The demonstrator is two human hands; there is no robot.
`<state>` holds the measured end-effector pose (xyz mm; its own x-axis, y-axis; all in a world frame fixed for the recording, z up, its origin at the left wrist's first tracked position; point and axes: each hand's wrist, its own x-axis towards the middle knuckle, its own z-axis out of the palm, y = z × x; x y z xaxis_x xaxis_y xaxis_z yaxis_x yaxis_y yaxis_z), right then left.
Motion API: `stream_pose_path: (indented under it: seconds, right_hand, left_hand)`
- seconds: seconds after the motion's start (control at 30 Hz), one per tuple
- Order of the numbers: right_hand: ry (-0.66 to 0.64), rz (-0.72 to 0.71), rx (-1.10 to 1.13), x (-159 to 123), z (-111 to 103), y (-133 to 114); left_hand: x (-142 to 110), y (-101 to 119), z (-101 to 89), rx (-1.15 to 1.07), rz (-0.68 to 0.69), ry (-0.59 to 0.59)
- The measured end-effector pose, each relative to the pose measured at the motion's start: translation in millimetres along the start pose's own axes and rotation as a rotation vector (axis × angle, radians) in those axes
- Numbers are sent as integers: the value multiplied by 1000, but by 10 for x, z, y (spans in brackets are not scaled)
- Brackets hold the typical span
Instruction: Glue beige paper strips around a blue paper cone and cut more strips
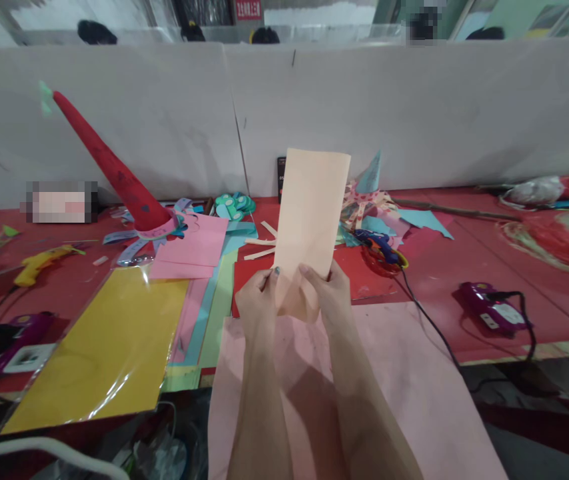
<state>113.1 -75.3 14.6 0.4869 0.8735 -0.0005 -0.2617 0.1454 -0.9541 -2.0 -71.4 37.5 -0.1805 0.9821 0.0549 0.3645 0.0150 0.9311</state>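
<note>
A pale peach sheet of paper [311, 213] stands upright between my hands, its lower part bent. My left hand [258, 297] pinches its lower left edge. On the opposite side my right hand [331, 293] grips the lower right edge, thumb on the near face. Beneath my forearms a large pink sheet [394, 360] spreads over the table's front edge. Behind the held paper lie a red sheet [249, 277] and narrow cream paper strips [259, 253], partly hidden.
A tall red cone [109, 160] leans at the back left, near pink paper [192, 247]. Yellow paper in clear film [99, 340] overhangs the front edge. A blue glue gun [379, 245] and a yellow one [44, 265] have cords. A purple box [494, 307] sits right. A white partition [414, 107] stands behind.
</note>
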Motion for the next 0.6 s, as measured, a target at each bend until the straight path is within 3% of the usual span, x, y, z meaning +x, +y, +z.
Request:
stream_pose_path:
  seconds: [0.6]
  right_hand:
    - [7, -12, -26, 4, -9, 16]
  left_hand:
    - [-5, 12, -5, 35, 21, -1]
